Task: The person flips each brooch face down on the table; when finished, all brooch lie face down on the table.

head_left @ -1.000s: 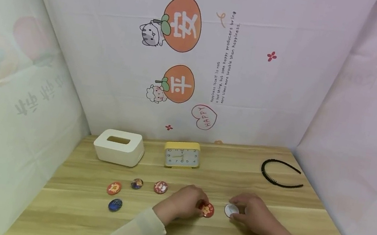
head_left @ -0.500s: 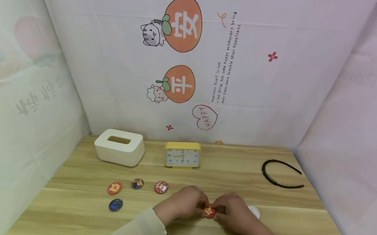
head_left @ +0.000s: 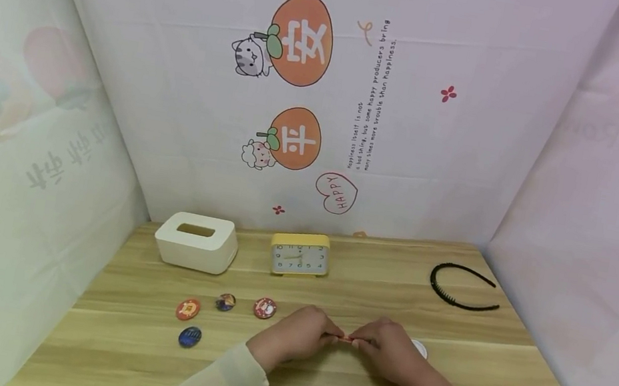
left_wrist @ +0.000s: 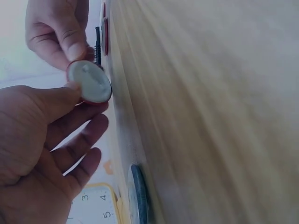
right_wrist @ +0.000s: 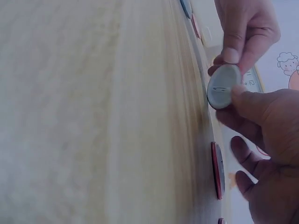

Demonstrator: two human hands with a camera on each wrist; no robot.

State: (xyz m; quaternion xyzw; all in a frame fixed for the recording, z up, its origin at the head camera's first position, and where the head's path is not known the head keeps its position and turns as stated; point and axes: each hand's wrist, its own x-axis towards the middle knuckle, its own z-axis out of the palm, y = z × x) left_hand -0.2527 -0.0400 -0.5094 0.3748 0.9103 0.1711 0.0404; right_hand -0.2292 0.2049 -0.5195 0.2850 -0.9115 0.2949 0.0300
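Both hands pinch one round red pin badge (head_left: pixel 345 340) between them, and the head view shows it nearly edge-on. Its pale metal back with a pin (left_wrist: pixel 89 81) faces the left wrist camera. My left hand (head_left: pixel 295 336) grips one side between thumb and index finger, the other fingers spread behind. From the opposite side my right hand (head_left: pixel 390 351) pinches the rim in the same way. Beside the right hand a badge showing a white back (head_left: pixel 420 349) lies partly hidden. A dark-edged badge (left_wrist: pixel 138 196) lies near the left hand, out of sight in the head view.
To the left lie an orange badge (head_left: pixel 188 309), a dark picture badge (head_left: pixel 226 302), a blue badge (head_left: pixel 190 337) and a red badge (head_left: pixel 265 308). Behind stand a white tissue box (head_left: pixel 196 244) and a yellow clock (head_left: pixel 299 255). A black headband (head_left: pixel 461 288) lies at right.
My right hand has left the white-backed badge and moved left to pinch the red badge that my left hand holds. The red badge has tipped from face-up to nearly edge-on.
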